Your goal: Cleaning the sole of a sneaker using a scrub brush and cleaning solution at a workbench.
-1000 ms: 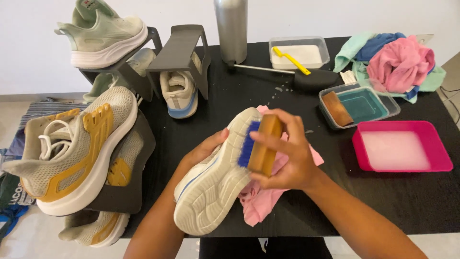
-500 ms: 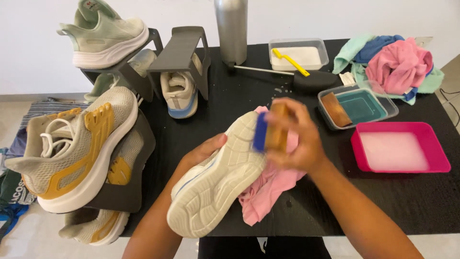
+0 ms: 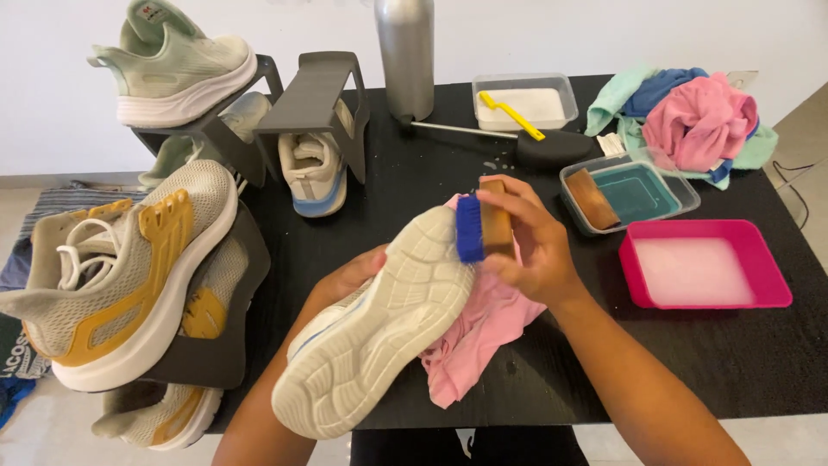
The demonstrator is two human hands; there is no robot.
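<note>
Two hands work over a black desk (image 3: 414, 181) in the head view, the only view there is. The left hand (image 3: 349, 278) is curled under a pale shoe (image 3: 379, 324), gripping its upper from below so that the sole faces up and the toe points toward the far side of the desk. The right hand (image 3: 530, 246) is closed around a brush (image 3: 483, 226) with a wooden back and blue bristles, fingers wrapped over the wood, bristles pressed against the toe end of the sole. A pink cloth (image 3: 479, 332) lies crumpled on the desk beneath the shoe and the right wrist.

Right of the hands sits a pink tray (image 3: 772, 293) holding milky liquid. Just behind it is a clear tub (image 3: 686, 185) with a teal bottom and a brown block leaning inside. Farther back stands another clear tub (image 3: 561, 82) of white liquid with a yellow toothbrush (image 3: 511, 115) resting across it. A black-handled tool (image 3: 543, 148) lies between the two tubs, and a metal bottle (image 3: 405, 56) stands upright at the desk's far edge. A heap of rags (image 3: 694, 116), pink, blue and green, fills the far right corner.

On the left, dark racks (image 3: 315, 82) carry other shoes: a green shoe (image 3: 177, 65) on top at the back, a white shoe (image 3: 310, 173) under the middle rack, and a grey and yellow shoe (image 3: 121, 267) nearest the camera.
</note>
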